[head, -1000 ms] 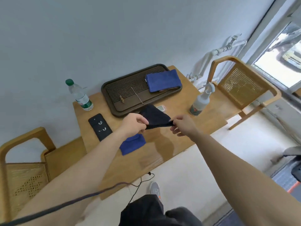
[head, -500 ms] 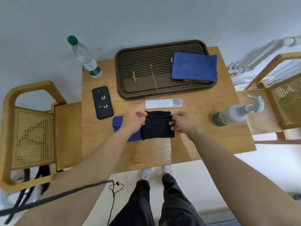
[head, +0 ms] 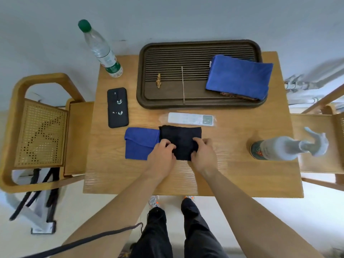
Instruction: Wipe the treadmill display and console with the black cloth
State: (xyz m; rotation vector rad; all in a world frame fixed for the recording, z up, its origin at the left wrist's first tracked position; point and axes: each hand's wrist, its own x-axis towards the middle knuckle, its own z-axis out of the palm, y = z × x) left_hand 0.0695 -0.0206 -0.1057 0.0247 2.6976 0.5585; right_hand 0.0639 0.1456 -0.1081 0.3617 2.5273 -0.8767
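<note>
Cloth (head: 180,138) black and folded on our table (head: 242,175), left hand (head: 162,157) and right hand (head: 203,155) pinching its near edge, blue cloth (head: 141,144) just left of grip, remote (head: 189,118) just beyond

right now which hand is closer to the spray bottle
Right. The right hand rests on the black cloth, on the side toward the spray bottle; the left hand lies farther away, across the cloth.

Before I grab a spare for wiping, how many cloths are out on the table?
3: black cloth under both hands, small blue cloth beside it, larger blue cloth on the tray.
</note>
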